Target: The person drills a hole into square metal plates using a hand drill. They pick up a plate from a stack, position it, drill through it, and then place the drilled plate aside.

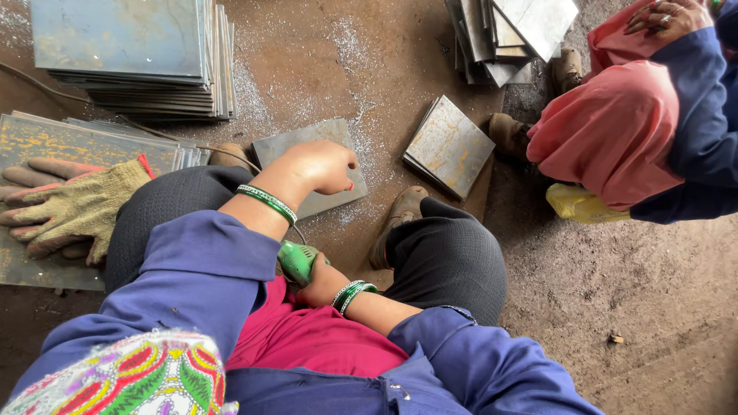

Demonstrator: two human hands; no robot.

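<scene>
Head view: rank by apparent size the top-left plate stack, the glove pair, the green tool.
1. Plate stack, largest.
2. Glove pair, though nearer the camera, so the gap is unsure.
3. Green tool, smallest; mostly hidden by the right hand.

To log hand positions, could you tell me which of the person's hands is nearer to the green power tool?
Right. The right hand grips the green power tool at the lap; the left hand is farther up, resting on a grey metal plate on the floor.
</scene>
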